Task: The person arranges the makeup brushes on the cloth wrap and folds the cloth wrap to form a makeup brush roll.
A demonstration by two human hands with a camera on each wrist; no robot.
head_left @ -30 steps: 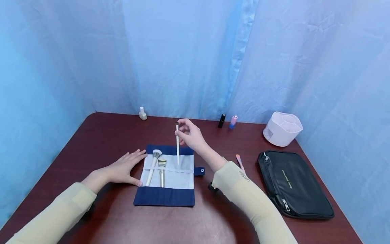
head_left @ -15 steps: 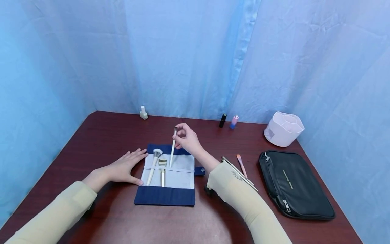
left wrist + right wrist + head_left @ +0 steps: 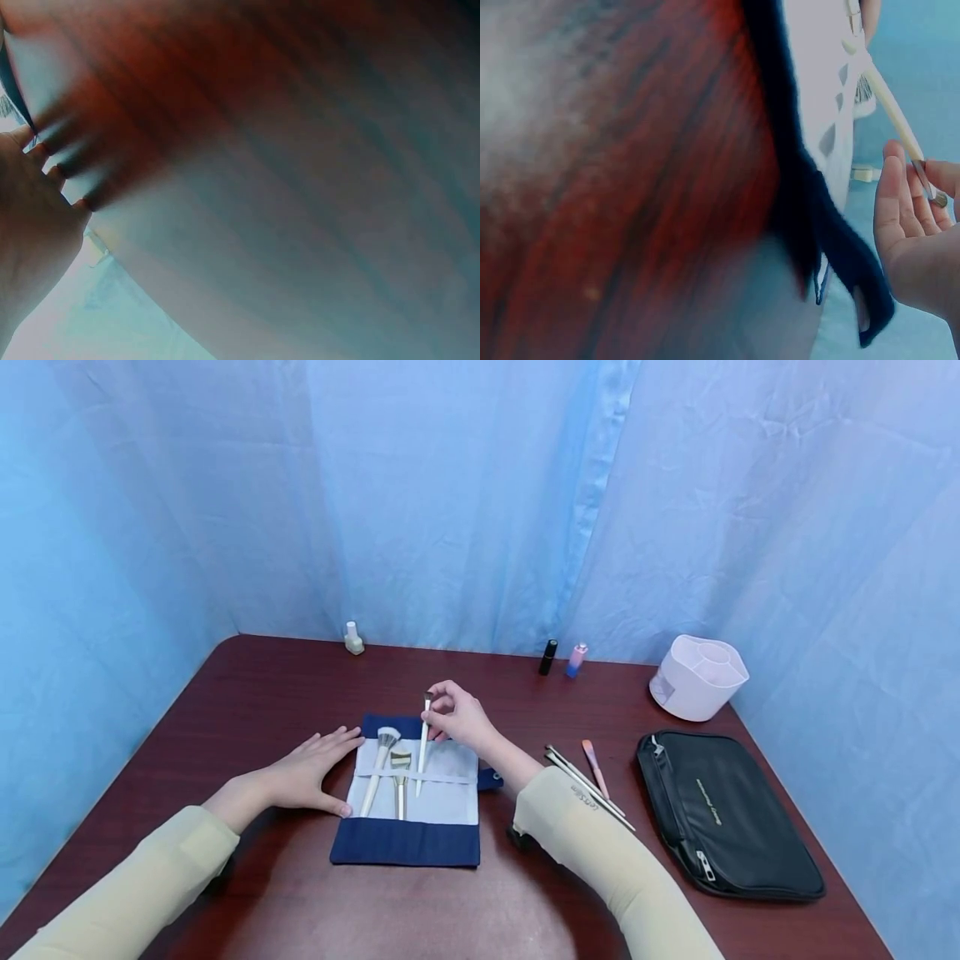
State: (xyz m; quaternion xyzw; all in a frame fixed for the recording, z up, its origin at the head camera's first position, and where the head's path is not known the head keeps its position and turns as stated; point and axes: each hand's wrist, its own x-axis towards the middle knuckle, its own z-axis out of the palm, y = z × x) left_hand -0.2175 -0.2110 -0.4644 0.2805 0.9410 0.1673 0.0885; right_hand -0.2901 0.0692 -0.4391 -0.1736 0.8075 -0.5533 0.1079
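Note:
My right hand [image 3: 459,720] pinches a slim white makeup brush [image 3: 423,752] near its dark bristles, handle pointing down. In the head view the handle crosses the white strap of an unrolled navy and white brush roll [image 3: 405,843]. The right wrist view shows the same brush [image 3: 894,109] between thumb and fingers. Two brushes lie in the roll under the strap: a fluffy white one [image 3: 372,785] and a flat one with a metallic handle [image 3: 401,793]. My left hand [image 3: 311,772] rests with spread fingers at the roll's left edge, the thumb touching its side.
Right of the roll lie a pink brush [image 3: 596,768] and slim brushes [image 3: 592,789]. A black zip case [image 3: 735,818] and white organizer [image 3: 697,681] stand at far right. Along the back are a nail polish bottle [image 3: 353,639], a black tube [image 3: 548,657] and a pink-blue bottle [image 3: 576,660].
My right hand has come down and slightly left with the brush, whose handle end now reaches below the strap beside the flat brush. The left hand has stayed in place.

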